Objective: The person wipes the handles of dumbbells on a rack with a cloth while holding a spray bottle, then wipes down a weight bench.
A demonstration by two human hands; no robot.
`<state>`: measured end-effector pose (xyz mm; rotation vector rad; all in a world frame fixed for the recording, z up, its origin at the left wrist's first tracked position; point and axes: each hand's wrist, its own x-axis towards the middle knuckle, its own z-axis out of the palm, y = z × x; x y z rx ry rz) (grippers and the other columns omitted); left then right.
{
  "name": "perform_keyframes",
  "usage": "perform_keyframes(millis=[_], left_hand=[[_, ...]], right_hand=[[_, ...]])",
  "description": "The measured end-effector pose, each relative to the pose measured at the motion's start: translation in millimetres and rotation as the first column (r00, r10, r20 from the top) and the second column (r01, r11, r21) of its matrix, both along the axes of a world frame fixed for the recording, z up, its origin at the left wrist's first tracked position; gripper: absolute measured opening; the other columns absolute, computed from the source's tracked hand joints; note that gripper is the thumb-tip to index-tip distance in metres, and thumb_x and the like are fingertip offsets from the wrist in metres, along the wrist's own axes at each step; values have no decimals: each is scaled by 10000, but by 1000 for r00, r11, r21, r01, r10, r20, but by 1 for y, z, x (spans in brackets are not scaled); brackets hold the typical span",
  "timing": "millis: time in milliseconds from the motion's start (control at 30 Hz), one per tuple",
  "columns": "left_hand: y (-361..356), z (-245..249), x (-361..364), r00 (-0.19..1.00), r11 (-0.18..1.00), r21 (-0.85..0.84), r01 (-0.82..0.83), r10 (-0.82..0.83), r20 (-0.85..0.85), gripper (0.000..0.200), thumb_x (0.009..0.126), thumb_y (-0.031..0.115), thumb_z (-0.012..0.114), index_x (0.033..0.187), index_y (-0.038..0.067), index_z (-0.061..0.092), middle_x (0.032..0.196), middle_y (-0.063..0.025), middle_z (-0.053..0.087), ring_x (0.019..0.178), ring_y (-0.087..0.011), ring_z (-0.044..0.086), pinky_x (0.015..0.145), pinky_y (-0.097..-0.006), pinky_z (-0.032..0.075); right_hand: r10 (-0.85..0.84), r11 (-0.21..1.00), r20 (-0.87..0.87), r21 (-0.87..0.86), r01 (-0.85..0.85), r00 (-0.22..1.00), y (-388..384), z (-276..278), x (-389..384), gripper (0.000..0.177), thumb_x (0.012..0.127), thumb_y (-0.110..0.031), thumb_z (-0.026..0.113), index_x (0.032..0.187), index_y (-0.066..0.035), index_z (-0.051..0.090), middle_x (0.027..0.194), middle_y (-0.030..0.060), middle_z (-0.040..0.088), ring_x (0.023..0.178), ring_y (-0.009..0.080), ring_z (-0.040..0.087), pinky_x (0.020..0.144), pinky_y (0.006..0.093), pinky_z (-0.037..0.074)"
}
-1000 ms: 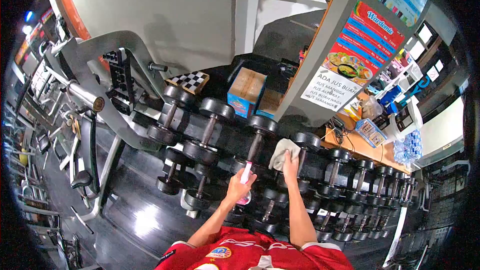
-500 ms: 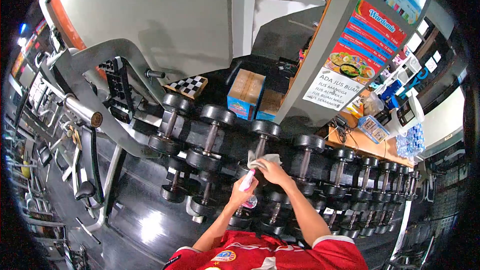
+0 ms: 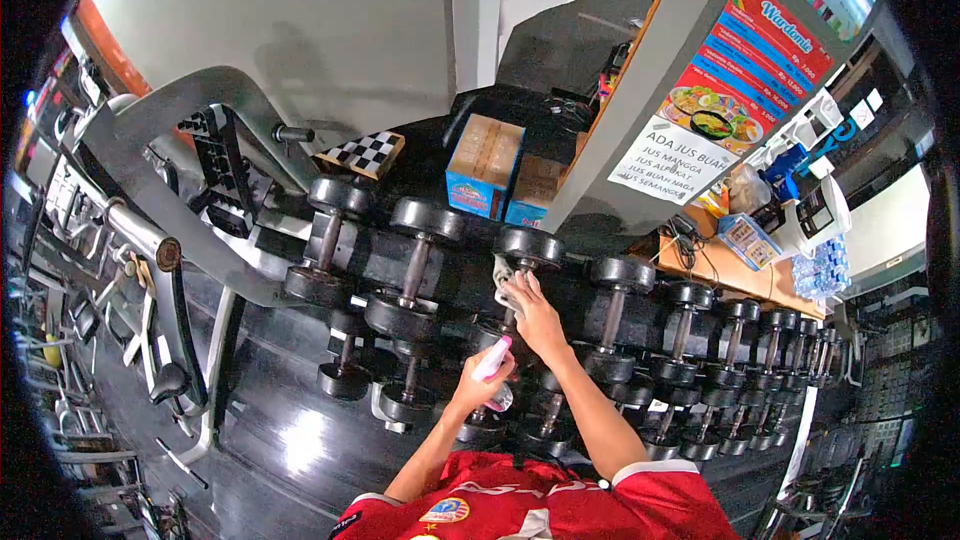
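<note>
My left hand (image 3: 480,383) is wrapped round a pink-and-white spray bottle (image 3: 493,359), its clear lower part showing below my fingers. With my right hand (image 3: 537,322) I press a light grey cloth (image 3: 503,282) against the handle of a black dumbbell (image 3: 529,244). My right fingers point away from me, toward the dumbbell's far head, and partly cover the handle. The near head is largely hidden behind my hands. Another dumbbell (image 3: 413,271) lies just left of the cloth, and a further dumbbell (image 3: 614,305) lies to the right.
Several more dumbbells (image 3: 738,310) line the two-tier rack. Behind it stand a cardboard box (image 3: 484,165) and a checkered board (image 3: 364,153). A grey pillar (image 3: 625,120) with menu posters rises at the right, beside a wooden counter (image 3: 735,273). A gym machine (image 3: 165,165) is at the left.
My right hand and the cloth have slid forward along the dumbbell handle toward its far head. My left hand stays close by with the spray bottle. The view has shifted slightly.
</note>
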<state>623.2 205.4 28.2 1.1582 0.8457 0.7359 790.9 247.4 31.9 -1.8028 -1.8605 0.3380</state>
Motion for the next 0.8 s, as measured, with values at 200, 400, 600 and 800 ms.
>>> perform_keyframes(millis=[200, 400, 600, 800], left_hand=[[-1, -4, -1, 995, 990, 139, -7, 21, -102, 78, 825, 79, 631, 873, 24, 604, 737, -16, 606, 652, -82, 565, 625, -242, 465], [0, -8, 0, 995, 993, 119, 22, -10, -101, 71, 819, 55, 612, 874, 11, 602, 753, -28, 618, 682, -92, 581, 644, -250, 474], [-2, -8, 1, 1000, 1000, 5, -5, 5, 5, 87, 815, 32, 584, 880, -25, 582, 775, -64, 628, 752, -143, 644, 689, -283, 514], [-2, -11, 1, 1000, 998, 56, -8, 8, -1, 86, 813, 36, 592, 886, -8, 591, 727, -54, 617, 729, -131, 639, 678, -273, 507]], right_hand=[[-354, 868, -334, -464, 175, 874, -18, 33, 6, 345, 849, -82, 548, 1189, -26, 532, 1018, 219, 653, 1014, 360, 610, 881, 406, 449], [-463, 885, -385, -241, 397, 799, -9, 16, 30, 303, 862, -216, 562, 1092, -20, 589, 929, 220, 657, 885, 381, 639, 756, 428, 500], [-15, 998, 278, -60, 33, 961, 15, -2, -10, 470, 783, -64, 561, 1249, -90, 507, 1210, 155, 585, 1181, 347, 511, 822, 438, 528], [-181, 981, 40, -62, 184, 983, 6, -10, -15, 542, 770, -7, 546, 1298, -92, 457, 1431, 161, 364, 1268, 357, 409, 890, 434, 506]])
